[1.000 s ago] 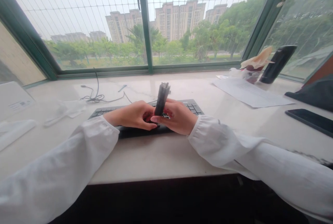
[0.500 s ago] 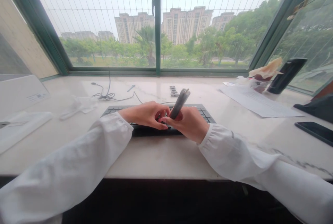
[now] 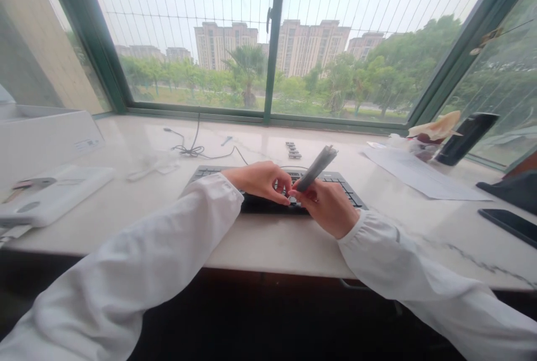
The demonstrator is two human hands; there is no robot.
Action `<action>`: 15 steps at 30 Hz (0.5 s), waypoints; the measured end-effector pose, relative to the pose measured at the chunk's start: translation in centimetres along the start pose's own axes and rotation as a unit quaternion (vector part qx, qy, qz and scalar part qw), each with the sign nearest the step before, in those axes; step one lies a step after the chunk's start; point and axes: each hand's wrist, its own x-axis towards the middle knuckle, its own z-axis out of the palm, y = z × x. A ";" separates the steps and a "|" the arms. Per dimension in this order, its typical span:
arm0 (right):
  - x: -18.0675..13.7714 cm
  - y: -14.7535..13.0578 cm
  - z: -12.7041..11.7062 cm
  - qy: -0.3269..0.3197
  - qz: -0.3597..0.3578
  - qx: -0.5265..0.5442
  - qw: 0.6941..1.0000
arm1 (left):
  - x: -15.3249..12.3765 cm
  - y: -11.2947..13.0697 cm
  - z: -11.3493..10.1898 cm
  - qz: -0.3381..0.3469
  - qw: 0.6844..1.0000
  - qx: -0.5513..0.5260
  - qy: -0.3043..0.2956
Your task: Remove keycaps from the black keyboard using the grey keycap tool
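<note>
My R hand (image 3: pixel 329 207) grips the tilted grey tool (image 3: pixel 316 168) over the kbd (image 3: pixel 271 207), can't tell if L hand (image 3: pixel 262 181) holds anything, so best work lightly w/ both steady.

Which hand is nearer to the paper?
Right. The right hand, holding a grey tool at the keyboard, is left of the paper; the left hand is farther left, also at the keyboard.

Soft daylight through the window (image 3: pixel 274 42) (edges look stretched) gleams faintly on the counter (image 3: pixel 260 243)
</note>
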 end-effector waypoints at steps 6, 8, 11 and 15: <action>-0.2 0.2 0.6 -0.009 0.065 0.107 0.992 | 0.1 -0.2 0.1 0.011 1.000 0.010 0.007; -0.1 0.3 0.8 -0.020 0.108 0.167 0.980 | 0.2 -0.3 0.2 0.014 1.000 0.014 0.007; 0.3 0.0 0.8 -0.034 0.176 0.208 0.962 | 0.2 -0.6 0.3 0.014 1.000 0.012 0.004; 1.0 -0.7 0.3 -0.065 0.230 0.218 0.946 | 0.2 -0.8 0.2 0.013 1.000 0.003 -0.006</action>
